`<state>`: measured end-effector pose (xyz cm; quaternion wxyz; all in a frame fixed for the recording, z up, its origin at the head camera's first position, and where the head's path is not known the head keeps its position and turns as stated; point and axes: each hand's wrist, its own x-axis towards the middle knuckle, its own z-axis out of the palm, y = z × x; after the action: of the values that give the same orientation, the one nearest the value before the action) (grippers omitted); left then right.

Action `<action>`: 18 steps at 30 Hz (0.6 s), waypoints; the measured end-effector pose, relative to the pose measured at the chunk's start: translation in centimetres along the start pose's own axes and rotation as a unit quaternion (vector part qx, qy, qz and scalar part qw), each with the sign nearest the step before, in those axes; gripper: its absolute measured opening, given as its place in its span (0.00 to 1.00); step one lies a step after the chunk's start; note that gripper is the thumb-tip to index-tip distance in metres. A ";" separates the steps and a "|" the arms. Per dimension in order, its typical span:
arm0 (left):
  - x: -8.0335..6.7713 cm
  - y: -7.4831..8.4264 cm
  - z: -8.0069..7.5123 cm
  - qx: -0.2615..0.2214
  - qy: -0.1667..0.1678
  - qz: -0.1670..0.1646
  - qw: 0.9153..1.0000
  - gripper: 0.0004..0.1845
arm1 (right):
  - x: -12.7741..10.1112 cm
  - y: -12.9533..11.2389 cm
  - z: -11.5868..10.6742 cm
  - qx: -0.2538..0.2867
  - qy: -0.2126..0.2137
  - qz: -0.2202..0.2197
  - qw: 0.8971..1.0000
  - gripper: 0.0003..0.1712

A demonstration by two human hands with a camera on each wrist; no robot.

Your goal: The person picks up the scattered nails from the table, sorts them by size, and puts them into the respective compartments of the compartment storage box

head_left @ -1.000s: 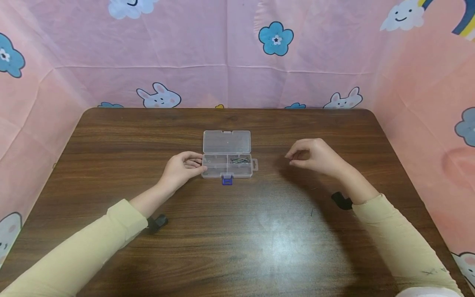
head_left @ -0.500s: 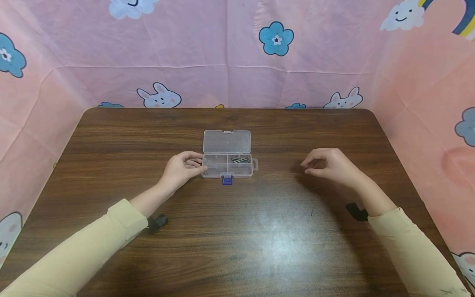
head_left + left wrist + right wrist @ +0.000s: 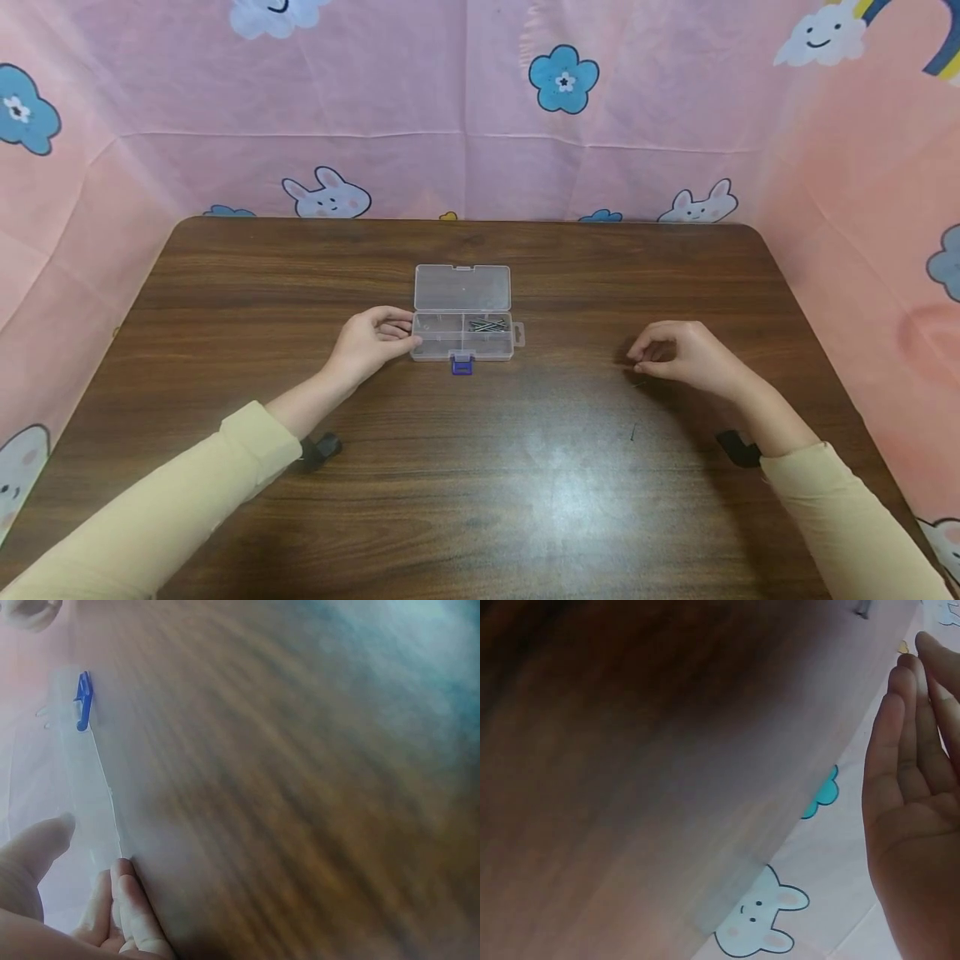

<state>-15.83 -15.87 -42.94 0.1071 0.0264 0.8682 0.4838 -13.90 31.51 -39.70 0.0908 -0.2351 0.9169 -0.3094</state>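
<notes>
A clear plastic compartment box (image 3: 487, 346) with its lid (image 3: 462, 288) raised stands mid-table. Thin metal pieces like screws or nails (image 3: 489, 326) lie in its back right compartment. A blue latch (image 3: 462, 367) hangs at the front. My left hand (image 3: 367, 343) holds the box's left end, thumb at the front corner and fingers behind; its fingers (image 3: 139, 911) also show in the left wrist view. Well right of the box, my right hand (image 3: 686, 357) hovers low over the table, fingers bent, thumb near the fingertips. I see nothing between them.
A tiny dark sliver (image 3: 633, 432) lies on the brown wooden table (image 3: 480, 517), front-left of my right hand. A dark wrist mount sits below each wrist. Printed pink cloth (image 3: 405, 100) walls the back and sides.
My right hand has moved right and nearer me, away from the box. My left hand stays at the box's left end. The head view has shifted slightly.
</notes>
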 end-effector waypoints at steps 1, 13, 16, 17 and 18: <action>0.0 0.0 0.0 0.000 0.000 0.000 1.000 0.25 | -0.1 0.1 0.1 0.002 -0.005 0.004 1.000 0.13; 0.0 0.0 0.1 0.002 0.001 0.002 1.000 0.25 | -0.5 0.8 0.6 0.027 -0.041 0.020 0.999 0.11; 0.0 0.1 0.1 0.002 0.001 0.000 1.000 0.25 | -0.6 0.7 0.5 0.030 -0.045 0.021 0.998 0.10; 0.0 0.1 0.0 0.002 0.000 -0.001 1.000 0.25 | -0.7 0.7 0.5 0.030 -0.046 0.020 0.998 0.10; 0.0 0.2 0.0 0.001 0.000 -0.002 1.000 0.25 | -0.7 0.7 0.5 0.029 -0.047 0.018 0.998 0.10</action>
<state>-15.83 -15.76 -42.81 0.1076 0.0250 0.8685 0.4831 -13.40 32.11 -40.49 0.1460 -0.2305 0.9062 -0.3232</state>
